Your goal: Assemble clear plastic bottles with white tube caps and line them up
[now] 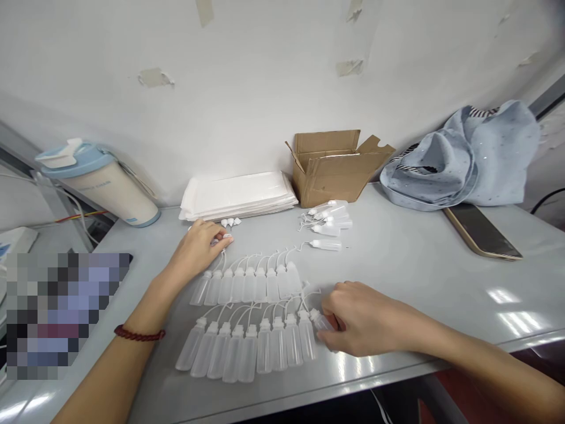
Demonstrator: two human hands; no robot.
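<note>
Two rows of small translucent squeeze bottles with thin strap-like tails lie on the grey table: a back row [249,285] and a front row [236,353]. At the right end of the front row, my right hand [362,321] is closed around a squeeze bottle [321,321], whose lower part the fingers hide. My left hand [200,247] rests beyond the back row's left end, thumb and fingers pinched at a small white cap [227,235]. Just past its fingertips lie a few white needle-tipped caps [230,222]. Another bottle [325,244] lies apart, right of the back row.
More bottles [329,218] are heaped before an open cardboard box [331,176]. White padded sheets [241,194] are stacked beside it. A tumbler [101,182] stands left; a blue cloth bag [477,159] and a phone [483,232] lie right. A blurred-out screen [66,315] is at far left.
</note>
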